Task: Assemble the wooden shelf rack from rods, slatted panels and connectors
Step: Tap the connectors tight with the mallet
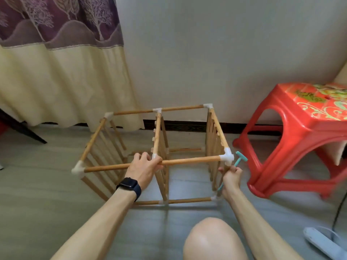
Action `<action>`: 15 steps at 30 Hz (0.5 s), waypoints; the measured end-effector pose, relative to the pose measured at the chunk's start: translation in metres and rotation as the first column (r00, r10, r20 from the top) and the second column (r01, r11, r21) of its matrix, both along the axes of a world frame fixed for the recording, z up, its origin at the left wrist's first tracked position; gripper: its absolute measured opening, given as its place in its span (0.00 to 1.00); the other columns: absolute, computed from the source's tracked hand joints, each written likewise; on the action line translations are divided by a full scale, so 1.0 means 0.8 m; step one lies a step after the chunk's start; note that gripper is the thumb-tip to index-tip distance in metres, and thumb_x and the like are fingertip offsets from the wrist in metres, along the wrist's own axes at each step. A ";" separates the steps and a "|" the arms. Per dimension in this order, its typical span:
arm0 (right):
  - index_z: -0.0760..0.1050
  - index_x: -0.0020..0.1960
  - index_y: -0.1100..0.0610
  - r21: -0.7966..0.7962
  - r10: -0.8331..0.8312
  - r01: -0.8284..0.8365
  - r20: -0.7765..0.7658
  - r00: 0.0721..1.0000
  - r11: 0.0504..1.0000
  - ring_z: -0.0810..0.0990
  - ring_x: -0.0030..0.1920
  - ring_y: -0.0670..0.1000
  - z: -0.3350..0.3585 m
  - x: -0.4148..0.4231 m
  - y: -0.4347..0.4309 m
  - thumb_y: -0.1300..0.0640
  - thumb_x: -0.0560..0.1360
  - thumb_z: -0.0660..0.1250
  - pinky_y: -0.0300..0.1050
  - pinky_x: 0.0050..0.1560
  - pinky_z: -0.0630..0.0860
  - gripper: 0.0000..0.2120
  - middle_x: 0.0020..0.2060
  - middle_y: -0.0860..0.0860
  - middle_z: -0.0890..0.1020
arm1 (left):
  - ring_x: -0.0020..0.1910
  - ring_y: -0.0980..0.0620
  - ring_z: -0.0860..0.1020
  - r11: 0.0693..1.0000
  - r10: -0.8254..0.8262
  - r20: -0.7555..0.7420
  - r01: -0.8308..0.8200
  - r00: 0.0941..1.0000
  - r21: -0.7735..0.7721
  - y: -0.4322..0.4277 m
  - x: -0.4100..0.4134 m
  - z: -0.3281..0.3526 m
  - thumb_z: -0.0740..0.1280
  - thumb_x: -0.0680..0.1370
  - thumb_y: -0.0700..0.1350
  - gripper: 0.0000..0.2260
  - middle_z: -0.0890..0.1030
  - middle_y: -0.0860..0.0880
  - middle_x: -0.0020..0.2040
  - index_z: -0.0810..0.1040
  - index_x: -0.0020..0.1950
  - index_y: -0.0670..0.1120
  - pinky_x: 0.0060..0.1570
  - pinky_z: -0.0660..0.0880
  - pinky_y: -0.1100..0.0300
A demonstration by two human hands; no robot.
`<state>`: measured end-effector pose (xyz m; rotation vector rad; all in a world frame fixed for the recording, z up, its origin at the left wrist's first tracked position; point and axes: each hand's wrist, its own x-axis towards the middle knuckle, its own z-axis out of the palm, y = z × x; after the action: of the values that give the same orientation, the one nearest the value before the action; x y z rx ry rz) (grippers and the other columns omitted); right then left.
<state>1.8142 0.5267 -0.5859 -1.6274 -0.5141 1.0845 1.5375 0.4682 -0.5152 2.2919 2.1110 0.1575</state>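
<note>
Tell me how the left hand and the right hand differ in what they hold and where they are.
The left hand grips the front top rod next to the middle connector; the right hand holds a teal T-shaped tool, its head beside the white corner connector. The left wrist wears a black watch; the right wrist is bare. Both hands work at the front of the wooden rack.

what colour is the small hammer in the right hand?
Teal. The small hammer, held in the right hand, shows best in the head view.
</note>
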 end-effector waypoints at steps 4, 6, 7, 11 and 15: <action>0.65 0.53 0.56 -0.031 0.030 -0.031 -0.036 0.999 0.999 0.75 0.38 0.50 -0.030 0.002 -0.004 0.68 0.81 0.51 0.44 0.41 0.70 0.09 0.37 0.52 0.78 | 0.37 0.44 0.73 0.994 0.029 -0.073 -0.021 0.997 0.109 -0.013 0.007 -0.041 0.71 0.76 0.49 0.06 0.75 0.45 0.40 0.80 0.51 0.50 0.28 0.72 0.53; 0.66 0.49 0.53 -0.041 0.073 -0.075 -0.033 0.997 0.996 0.77 0.42 0.53 -0.036 0.007 -0.001 0.68 0.80 0.54 0.45 0.42 0.71 0.10 0.42 0.55 0.80 | 0.36 0.45 0.72 0.984 0.044 -0.068 -0.032 0.997 0.173 -0.014 0.007 -0.049 0.71 0.75 0.49 0.06 0.75 0.46 0.39 0.80 0.51 0.50 0.29 0.71 0.55; 0.67 0.50 0.53 -0.040 0.111 -0.112 -0.018 0.994 0.993 0.79 0.46 0.55 -0.043 0.011 0.000 0.67 0.80 0.56 0.46 0.43 0.72 0.09 0.45 0.56 0.81 | 0.36 0.46 0.72 0.980 0.043 -0.065 -0.030 0.997 0.195 -0.014 0.010 -0.049 0.71 0.76 0.49 0.07 0.74 0.46 0.39 0.79 0.52 0.51 0.31 0.71 0.55; 0.67 0.53 0.52 -0.054 0.196 -0.193 0.052 0.979 0.980 0.82 0.50 0.52 -0.042 0.034 -0.017 0.54 0.86 0.52 0.48 0.45 0.77 0.07 0.49 0.53 0.83 | 0.51 0.42 0.76 0.987 0.128 -0.039 -0.124 0.991 0.100 -0.021 0.023 -0.055 0.64 0.80 0.54 0.10 0.76 0.42 0.55 0.76 0.60 0.53 0.52 0.75 0.44; 0.67 0.54 0.51 -0.001 0.153 -0.159 0.290 0.945 0.987 0.80 0.36 0.53 -0.011 0.057 -0.058 0.49 0.85 0.54 0.55 0.41 0.79 0.07 0.42 0.50 0.82 | 0.77 0.40 0.62 0.997 0.071 -0.082 -0.069 0.994 0.019 -0.018 0.042 -0.051 0.62 0.80 0.60 0.23 0.64 0.42 0.77 0.72 0.72 0.52 0.72 0.56 0.35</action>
<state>1.8602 0.4805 -0.5943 -1.7595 -0.8574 0.9537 1.5708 0.4541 -0.5560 2.2725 2.2385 0.0830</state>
